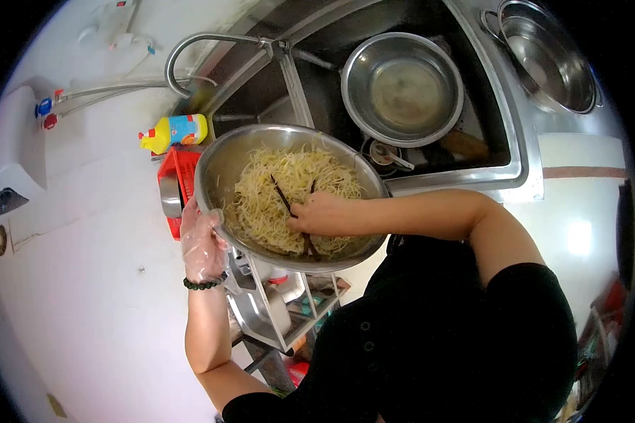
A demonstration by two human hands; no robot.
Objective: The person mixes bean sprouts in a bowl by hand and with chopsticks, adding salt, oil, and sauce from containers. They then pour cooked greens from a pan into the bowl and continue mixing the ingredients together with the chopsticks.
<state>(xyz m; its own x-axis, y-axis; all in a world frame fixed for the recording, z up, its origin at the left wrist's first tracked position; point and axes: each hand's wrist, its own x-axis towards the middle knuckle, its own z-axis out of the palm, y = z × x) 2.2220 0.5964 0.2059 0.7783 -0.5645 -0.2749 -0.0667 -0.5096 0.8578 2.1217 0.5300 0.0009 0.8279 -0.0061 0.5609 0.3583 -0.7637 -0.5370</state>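
Observation:
A large steel bowl [212, 166] full of pale bean sprouts [261, 190] is held in front of me, tilted. My left hand [202, 240], in a clear plastic glove with a dark bead bracelet at the wrist, grips the bowl's left rim. Over the sprouts, my right hand [324, 213] is closed around a pair of dark chopsticks [282, 194]. The chopsticks cross, and their lower ends reach into the sprouts near the bowl's close side. Part of the fingers of my right hand is hidden from this angle.
Beyond the bowl, a steel basin [406, 92] with cloudy liquid stands in the sink [497, 151] under a curved faucet [212, 37]. A steel pot [543, 60] is at right. A yellow bottle [173, 132] and red basket [183, 166] sit left; a rack [286, 328] stands below.

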